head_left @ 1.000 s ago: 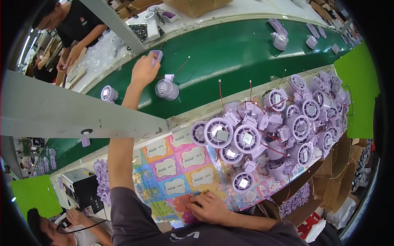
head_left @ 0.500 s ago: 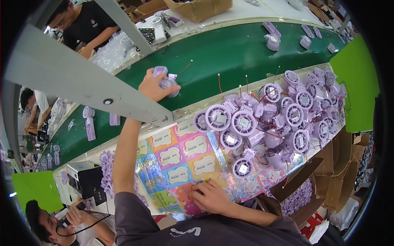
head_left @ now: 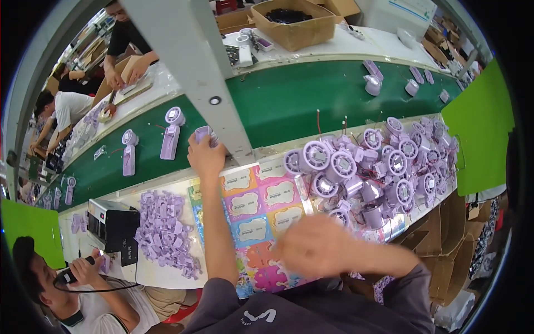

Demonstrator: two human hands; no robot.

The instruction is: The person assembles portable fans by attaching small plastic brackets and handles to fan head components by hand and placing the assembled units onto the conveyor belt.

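Super green belt (head_left: 300, 92) at 12 o'clock, lilac piece (head_left: 202, 133) at 10, lilac pile (head_left: 396, 163) around 3, multicoloured patchwork sheet (head_left: 253, 229) at 6.

The green belt (head_left: 306, 94) carries lilac units (head_left: 170, 142); the white surface (head_left: 151, 277), small lilac pieces (head_left: 164, 231) and a colourful sheet (head_left: 261, 210).

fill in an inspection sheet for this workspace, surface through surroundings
Surface: colourful patterned sheet beside a green belt
Job's things: lilac round units piled at right; lilac part near the grey post
Clutter: heap of small lilac parts beside a black machine
Hands: left hand touches the lilac part, hold unclear; right hand blurred above the sheet
Cables: thin red wires among the units; black cable by a co-worker at lower left
Surroundings: other co-workers, green panels, cardboard box beyond the belt
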